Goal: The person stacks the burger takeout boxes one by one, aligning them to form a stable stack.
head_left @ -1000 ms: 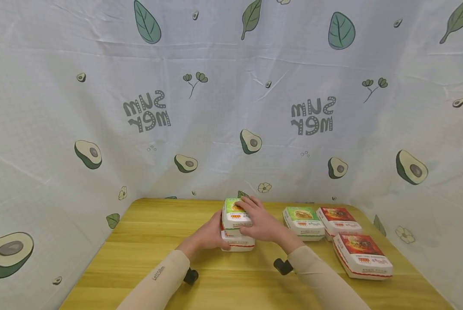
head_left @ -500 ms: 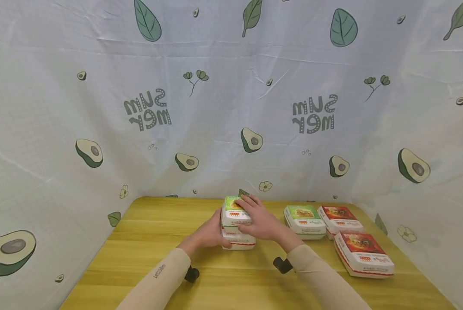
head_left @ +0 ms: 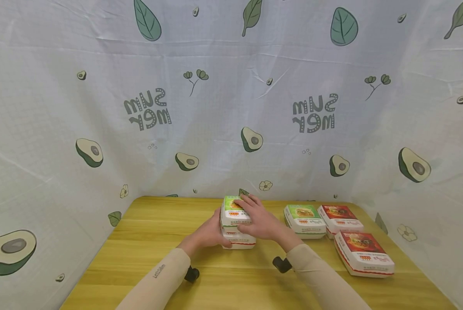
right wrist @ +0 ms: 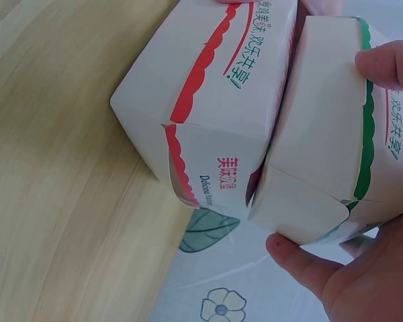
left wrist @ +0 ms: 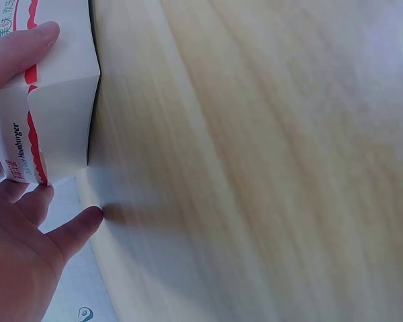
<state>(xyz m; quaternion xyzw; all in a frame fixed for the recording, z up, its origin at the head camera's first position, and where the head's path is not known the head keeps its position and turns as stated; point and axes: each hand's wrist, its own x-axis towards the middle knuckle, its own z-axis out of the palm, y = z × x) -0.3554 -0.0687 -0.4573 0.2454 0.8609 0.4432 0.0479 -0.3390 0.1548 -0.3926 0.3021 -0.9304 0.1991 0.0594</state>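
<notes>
left hand [head_left: 207, 233] has its fingers gripping the red-trimmed, square white cardboard box [head_left: 242, 242]; right hand [head_left: 263, 220] clasps the green-trimmed, square white cardboard box [head_left: 234, 220] just over it. best play: steady the lower box, level the upper, no squeezing!

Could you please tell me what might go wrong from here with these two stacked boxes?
The upper box could slip: a dark gap shows between it and the lower box in the right wrist view, so it may shift if the right hand lets go.

The lower box looks like folded card, and the left hand grips it; a hard squeeze might dent it.

Swinging outward, the right hand could perhaps bump the separate green-topped box.
</notes>
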